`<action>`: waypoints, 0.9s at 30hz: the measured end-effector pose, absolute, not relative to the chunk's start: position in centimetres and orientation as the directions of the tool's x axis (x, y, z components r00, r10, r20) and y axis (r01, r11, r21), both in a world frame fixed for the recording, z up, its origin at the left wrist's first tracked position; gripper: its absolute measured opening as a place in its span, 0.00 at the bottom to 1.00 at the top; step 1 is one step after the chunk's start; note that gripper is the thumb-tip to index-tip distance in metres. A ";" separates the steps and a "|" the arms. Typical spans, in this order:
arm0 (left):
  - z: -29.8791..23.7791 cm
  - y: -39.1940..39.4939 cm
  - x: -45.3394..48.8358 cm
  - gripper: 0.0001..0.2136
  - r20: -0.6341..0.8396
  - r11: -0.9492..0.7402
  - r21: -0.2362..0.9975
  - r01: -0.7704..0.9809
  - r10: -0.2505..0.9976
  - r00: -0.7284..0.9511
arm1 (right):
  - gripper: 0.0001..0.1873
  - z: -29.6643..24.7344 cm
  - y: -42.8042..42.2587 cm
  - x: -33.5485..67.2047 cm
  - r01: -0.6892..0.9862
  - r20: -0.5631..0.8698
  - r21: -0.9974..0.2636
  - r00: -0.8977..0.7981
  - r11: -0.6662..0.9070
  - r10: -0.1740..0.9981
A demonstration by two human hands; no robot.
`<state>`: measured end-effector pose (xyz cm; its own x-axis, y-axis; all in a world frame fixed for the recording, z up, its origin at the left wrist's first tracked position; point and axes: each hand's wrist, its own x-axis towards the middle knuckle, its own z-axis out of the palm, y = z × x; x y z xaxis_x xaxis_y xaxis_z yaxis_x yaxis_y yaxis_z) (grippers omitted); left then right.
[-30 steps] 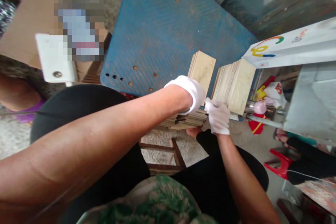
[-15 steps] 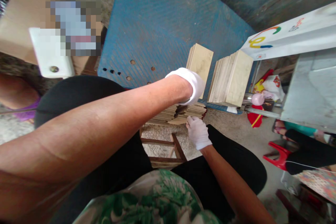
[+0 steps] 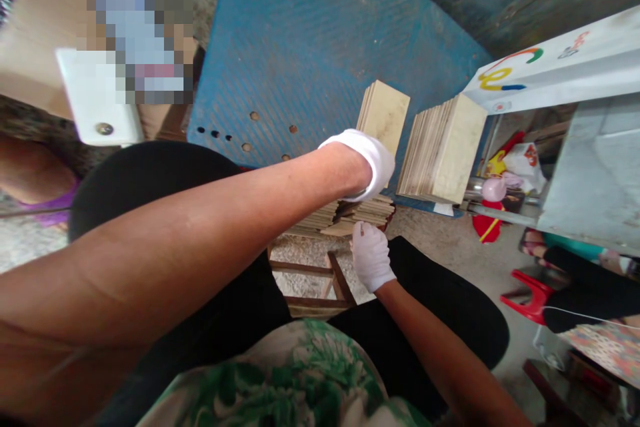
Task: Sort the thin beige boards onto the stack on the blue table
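Both my hands wear white gloves. My left hand (image 3: pixel 367 163) reaches out over a low pile of thin wooden slats (image 3: pixel 345 217) and rests against an upright pack of beige tiles (image 3: pixel 384 115); its fingers are hidden behind the wrist. My right hand (image 3: pixel 370 255) is at the near edge of the slat pile, fingers curled at the edge of the slats. A second, thicker upright stack of tiles (image 3: pixel 443 150) stands to the right on the blue board (image 3: pixel 300 53).
A wooden stool frame (image 3: pixel 320 283) stands below the slats between my knees. A white panel with coloured letters (image 3: pixel 555 70) juts in at the right. A red plastic stool (image 3: pixel 530 303) and another person's legs are at far right. Cardboard lies at upper left.
My right hand has come down from the right-hand tile stack to the near edge of the slat pile. My left hand has stayed at the upright tile pack.
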<state>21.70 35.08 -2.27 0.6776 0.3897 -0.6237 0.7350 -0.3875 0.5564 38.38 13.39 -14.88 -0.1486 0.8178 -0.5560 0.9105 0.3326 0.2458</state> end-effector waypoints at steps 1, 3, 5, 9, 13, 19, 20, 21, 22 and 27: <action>-2.3 35.1 21.7 0.17 -0.623 -0.383 0.560 0.735 0.390 0.678 | 0.13 -14.8 13.4 38.4 0.913 -0.556 0.238 -0.151 0.331 0.817; -2.3 35.1 21.7 0.17 -0.625 -0.388 0.560 0.732 0.381 0.681 | 0.13 -14.8 13.4 38.4 0.921 -0.564 0.215 -0.155 0.326 0.811; -2.5 35.0 21.7 0.17 -0.631 -0.403 0.555 0.728 0.367 0.684 | 0.14 -14.7 13.6 38.5 0.932 -0.573 0.183 -0.158 0.313 0.804; -2.8 35.0 21.8 0.17 -0.630 -0.401 0.559 0.725 0.362 0.686 | 0.14 -14.5 13.7 38.7 0.954 -0.578 0.140 -0.137 0.263 0.804; -2.9 35.0 21.8 0.16 -0.629 -0.374 0.566 0.735 0.382 0.678 | 0.10 -13.9 13.6 38.5 0.964 -0.604 0.116 -0.124 0.241 0.787; -2.7 34.9 21.9 0.19 -0.631 -0.409 0.545 0.732 0.376 0.679 | 0.12 -13.8 13.3 38.5 0.977 -0.697 0.174 0.031 0.127 0.716; -2.7 34.8 21.9 0.19 -0.631 -0.408 0.541 0.735 0.381 0.676 | 0.13 -13.9 13.3 38.6 0.977 -0.716 0.174 0.039 0.123 0.697; -2.8 34.8 22.0 0.19 -0.633 -0.405 0.538 0.739 0.385 0.672 | 0.15 -14.0 13.3 38.7 0.977 -0.740 0.170 0.040 0.130 0.672; -2.8 34.7 22.0 0.19 -0.634 -0.402 0.537 0.741 0.386 0.670 | 0.16 -14.1 13.4 38.7 0.976 -0.766 0.166 0.036 0.144 0.641; -2.7 34.5 22.2 0.19 -0.642 -0.416 0.539 0.732 0.359 0.677 | 0.20 -14.5 13.8 38.8 0.961 -0.832 0.154 0.000 0.231 0.554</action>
